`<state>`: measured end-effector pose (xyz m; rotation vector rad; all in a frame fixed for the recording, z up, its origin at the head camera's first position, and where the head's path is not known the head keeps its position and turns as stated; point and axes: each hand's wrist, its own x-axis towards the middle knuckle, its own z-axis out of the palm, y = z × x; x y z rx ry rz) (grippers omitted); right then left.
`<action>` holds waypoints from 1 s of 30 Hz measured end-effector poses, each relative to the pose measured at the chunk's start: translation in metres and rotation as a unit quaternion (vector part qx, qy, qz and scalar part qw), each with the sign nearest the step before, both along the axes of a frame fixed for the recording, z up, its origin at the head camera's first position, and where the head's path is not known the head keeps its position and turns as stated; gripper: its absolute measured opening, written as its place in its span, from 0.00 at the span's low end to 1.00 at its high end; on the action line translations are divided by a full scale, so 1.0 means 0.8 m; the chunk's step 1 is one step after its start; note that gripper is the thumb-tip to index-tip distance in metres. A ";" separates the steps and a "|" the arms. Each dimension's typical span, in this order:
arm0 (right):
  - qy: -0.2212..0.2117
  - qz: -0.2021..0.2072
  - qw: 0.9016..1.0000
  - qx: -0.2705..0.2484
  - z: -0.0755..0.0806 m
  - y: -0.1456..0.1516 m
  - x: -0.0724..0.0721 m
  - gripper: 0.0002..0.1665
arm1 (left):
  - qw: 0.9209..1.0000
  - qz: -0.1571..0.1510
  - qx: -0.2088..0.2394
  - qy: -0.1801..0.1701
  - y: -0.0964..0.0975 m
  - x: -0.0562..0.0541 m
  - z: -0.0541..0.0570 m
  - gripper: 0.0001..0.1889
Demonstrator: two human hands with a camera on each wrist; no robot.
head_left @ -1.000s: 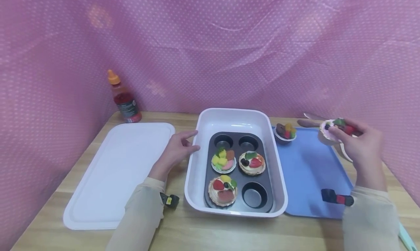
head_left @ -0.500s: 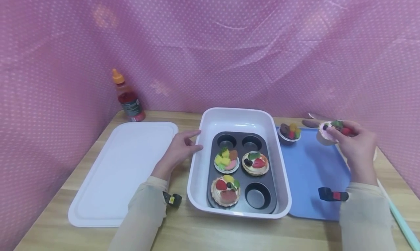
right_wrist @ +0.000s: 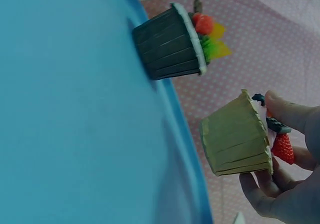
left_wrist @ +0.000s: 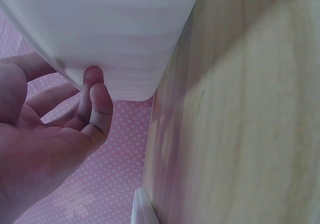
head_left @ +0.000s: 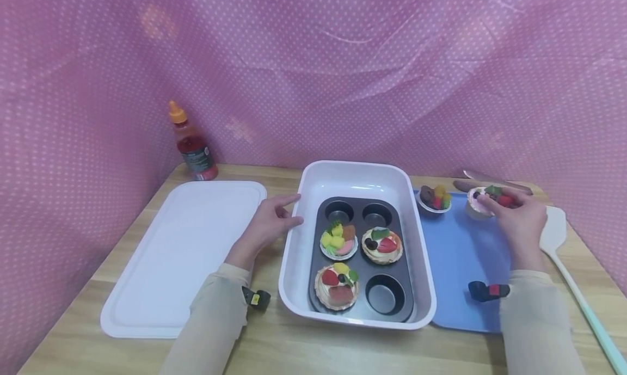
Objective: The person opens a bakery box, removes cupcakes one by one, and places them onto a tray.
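Observation:
My left hand (head_left: 268, 223) holds the left rim of a deep white container (head_left: 292, 277), its thumb over the edge and other fingertips against the outer wall in the left wrist view. Inside lies a dark muffin tin (head_left: 362, 288) with a fruit tart (head_left: 336, 286) front left, another tart (head_left: 382, 245) middle right and a fruit-topped cupcake (head_left: 339, 240) middle left. My right hand (head_left: 521, 222) pinches a pink-cream cupcake (right_wrist: 237, 136) with a strawberry in a tan cup, above the blue tray's far right part. A dark-cup cupcake (right_wrist: 170, 44) stands at the blue tray's (head_left: 470, 266) far left corner.
On the left lies a white cutting board (head_left: 186, 255), a sauce bottle (head_left: 195, 149) behind it. A knife (head_left: 497, 182) lies behind the blue tray. A white-headed spatula (head_left: 563, 266) with a green handle lies at the right.
My right hand has moved left and slightly down with the pink-cream cupcake, baring the spatula's head. The left hand stays at the container's rim. The view has shifted slightly.

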<state>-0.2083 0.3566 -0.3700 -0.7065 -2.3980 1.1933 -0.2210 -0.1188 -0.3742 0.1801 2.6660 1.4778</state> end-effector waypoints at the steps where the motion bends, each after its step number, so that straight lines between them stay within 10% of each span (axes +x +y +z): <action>1: -0.006 -0.001 1.000 0.001 -0.003 0.000 -0.001 0.37 | 1.000 -0.001 0.001 0.001 0.000 0.000 0.000 0.31; 30: -0.051 0.004 0.999 -0.015 -0.031 0.005 -0.018 0.43 | 1.000 -0.003 0.002 0.005 0.000 0.000 0.000 0.31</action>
